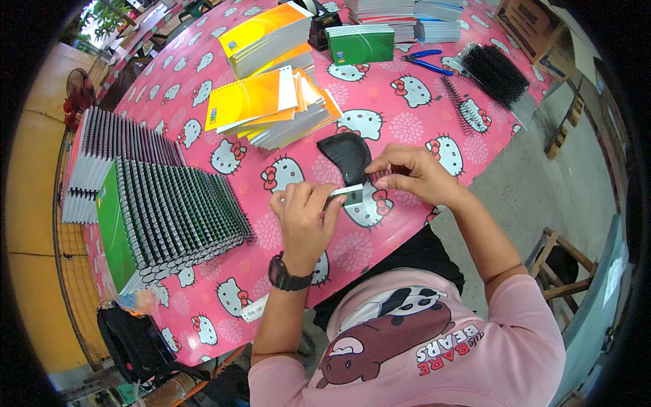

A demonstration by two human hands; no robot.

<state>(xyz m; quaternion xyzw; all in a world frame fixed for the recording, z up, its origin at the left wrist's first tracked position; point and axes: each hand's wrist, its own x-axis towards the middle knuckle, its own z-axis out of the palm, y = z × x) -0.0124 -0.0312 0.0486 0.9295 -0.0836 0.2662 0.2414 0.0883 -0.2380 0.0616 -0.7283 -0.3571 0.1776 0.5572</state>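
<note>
Pinched between the thumb and fingers of my left hand is a small green-covered notebook, mostly hidden by the hand. My right hand holds a dark spiral binding coil between thumb and fingers, at the notebook's right end. Whether the coil runs through the notebook's holes is too small to tell. Just beyond both hands, a black curved pad or tray lies on the pink patterned tablecloth. A black watch is on my left wrist.
Coil-bound green notebooks and purple-edged ones are stacked at left. Yellow booklets stand ahead, with green booklets behind. Blue-handled pliers, a loose coil and a black coil pile lie far right.
</note>
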